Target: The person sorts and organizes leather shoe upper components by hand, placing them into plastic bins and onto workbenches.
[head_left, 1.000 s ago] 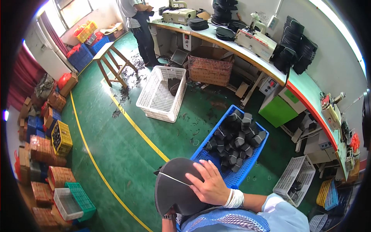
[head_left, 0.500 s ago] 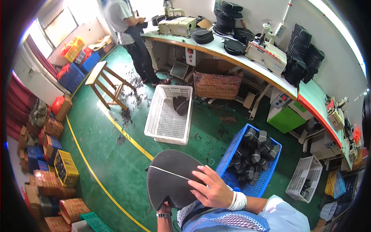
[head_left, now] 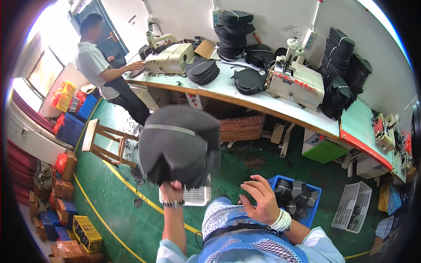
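My left hand [head_left: 172, 189] grips the lower edge of a thick bundle of black flat rounded pieces [head_left: 175, 153], notched at the bottom and tied with a pale band. The bundle is held up ahead of me, a little blurred. My right hand [head_left: 262, 204] is apart from it, fingers spread with nothing in them, and pale elastic bands [head_left: 281, 220] circle that wrist. Behind the bundle, a white crate [head_left: 197, 197] is mostly hidden. Beside my right hand stands a blue crate [head_left: 310, 215] with several smaller tied black bundles [head_left: 294, 193].
Ahead runs a long workbench [head_left: 232, 94] with machines [head_left: 296, 85] and stacks of black pieces [head_left: 232, 37]. A co-worker [head_left: 94, 61] stands at its left end, near a wooden stool [head_left: 107, 144]. Boxes [head_left: 61, 188] line the left wall; another white crate [head_left: 352, 206] is at right.
My left hand has raised the bundle forward and up. My right hand has come off it and moved right. The view has shifted, and the co-worker now reaches onto the bench.
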Available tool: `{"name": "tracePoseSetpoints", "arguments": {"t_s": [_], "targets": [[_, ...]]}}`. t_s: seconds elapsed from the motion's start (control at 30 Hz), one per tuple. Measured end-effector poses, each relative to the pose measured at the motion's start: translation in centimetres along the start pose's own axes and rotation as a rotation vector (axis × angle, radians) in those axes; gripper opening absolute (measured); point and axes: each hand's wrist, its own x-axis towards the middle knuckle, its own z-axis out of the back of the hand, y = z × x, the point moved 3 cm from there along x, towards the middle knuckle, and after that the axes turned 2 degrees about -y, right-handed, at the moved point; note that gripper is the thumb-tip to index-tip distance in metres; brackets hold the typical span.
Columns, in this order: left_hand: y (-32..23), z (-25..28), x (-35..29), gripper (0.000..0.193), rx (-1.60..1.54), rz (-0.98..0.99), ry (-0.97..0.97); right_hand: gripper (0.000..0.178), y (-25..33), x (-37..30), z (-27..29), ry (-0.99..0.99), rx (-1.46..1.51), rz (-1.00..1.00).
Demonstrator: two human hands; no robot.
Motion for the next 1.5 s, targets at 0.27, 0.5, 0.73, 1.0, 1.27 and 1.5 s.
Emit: {"name": "tracePoseSetpoints", "arguments": {"t_s": [0.27,0.5,0.73,1.0,1.27,1.5], "targets": [[-2.3,-28.2,13.5,0.025,0.049,-0.108,0.271,0.024,-8.8,10.4,-3.6,-0.101,-0.194,-0.179],[-3.7,-52.5,25.9,0.022,0.043,-0.099,0.552,0.018,-15.7,17.8,-5.6,-0.188,-0.377,-0.490],[-6.3,-70.9,48.1,0.028,0.066,-0.424,0.753,0.017,-19.1,21.9,-5.5,-0.160,-0.466,-0.638],[-4.0,-69.9,53.1,0.034,0.446,-0.620,0.228,0.020,-20.9,24.4,-5.6,-0.106,-0.540,-0.769],[-7.4,-67.2,51.6,0.020,0.933,-0.792,0.187,0.024,-22.8,27.8,-7.8,0.111,-0.411,-0.689],[0.6,-53.5,31.5,0.020,1.017,-0.604,0.800,0.029,-22.4,22.0,-8.4,0.075,-0.455,-0.910]]}}
